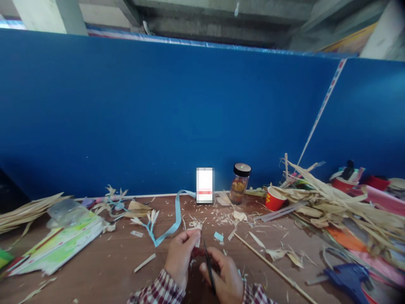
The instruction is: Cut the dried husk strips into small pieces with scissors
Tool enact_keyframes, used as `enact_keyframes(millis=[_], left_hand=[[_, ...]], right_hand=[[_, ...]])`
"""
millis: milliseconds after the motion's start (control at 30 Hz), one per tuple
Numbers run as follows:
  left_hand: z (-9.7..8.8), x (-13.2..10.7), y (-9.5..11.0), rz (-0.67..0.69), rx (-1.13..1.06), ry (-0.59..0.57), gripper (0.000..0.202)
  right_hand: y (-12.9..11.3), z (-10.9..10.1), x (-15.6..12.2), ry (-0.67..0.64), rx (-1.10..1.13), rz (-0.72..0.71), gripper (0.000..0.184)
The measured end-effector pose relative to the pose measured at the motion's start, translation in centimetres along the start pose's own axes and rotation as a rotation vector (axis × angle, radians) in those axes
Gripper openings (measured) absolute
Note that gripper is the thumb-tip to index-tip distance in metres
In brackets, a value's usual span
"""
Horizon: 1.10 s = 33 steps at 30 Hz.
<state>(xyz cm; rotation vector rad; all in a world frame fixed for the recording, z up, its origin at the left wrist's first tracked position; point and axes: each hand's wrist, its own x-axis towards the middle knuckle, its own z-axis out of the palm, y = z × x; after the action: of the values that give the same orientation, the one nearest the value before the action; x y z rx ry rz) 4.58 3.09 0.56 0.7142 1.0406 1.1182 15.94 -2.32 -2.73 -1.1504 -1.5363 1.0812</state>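
And here at the left hand (179, 257), fingertips cover part of a pale piece (198, 240), its outline a blur! In the right hand (224, 274), a dark tool (208, 264), too smeared to name. Straight beyond the fingers, a white block (204, 183), pixelated past reading. Right of them, the blue glue gun (346, 276) runs off the bottom edge; nearer than the fingers, checked sleeves (160, 290), cut off too!
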Motion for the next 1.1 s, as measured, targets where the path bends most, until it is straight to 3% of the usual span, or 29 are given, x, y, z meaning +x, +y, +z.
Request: enact_keyframes(millis=[1100], left_hand=[[0.1, -0.1, -0.1, -0.011, -0.007, -0.021, 0.016]], right_hand=[[-1.9, 0.2, 0.0, 0.071, -0.03, 0.029, 0.035]])
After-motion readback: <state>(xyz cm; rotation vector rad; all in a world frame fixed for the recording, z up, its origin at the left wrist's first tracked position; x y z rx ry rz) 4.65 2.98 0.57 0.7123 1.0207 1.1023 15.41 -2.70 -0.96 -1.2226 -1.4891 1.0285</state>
